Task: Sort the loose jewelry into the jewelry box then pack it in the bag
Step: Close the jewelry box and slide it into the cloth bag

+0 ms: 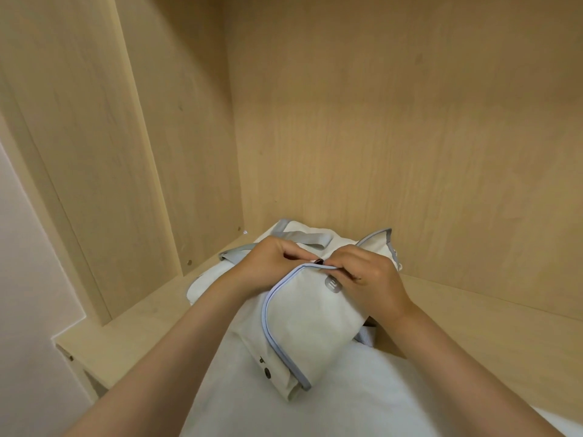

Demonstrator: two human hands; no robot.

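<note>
Pale wood panels enclosed the shelf, where the cream bag lay at six o'clock. The left hand and right hand each pinched its trimmed flap edge at twelve o'clock. Closing it well likely needed even pulling, edge aligned. No jewelry box showed.

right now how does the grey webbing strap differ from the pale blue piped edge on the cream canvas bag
Grey webbing strap is broad, flat, pale blue piped edge thin, curved. Left hand and right hand pinch the edge, not the strap. Both trim the cream canvas bag.
</note>
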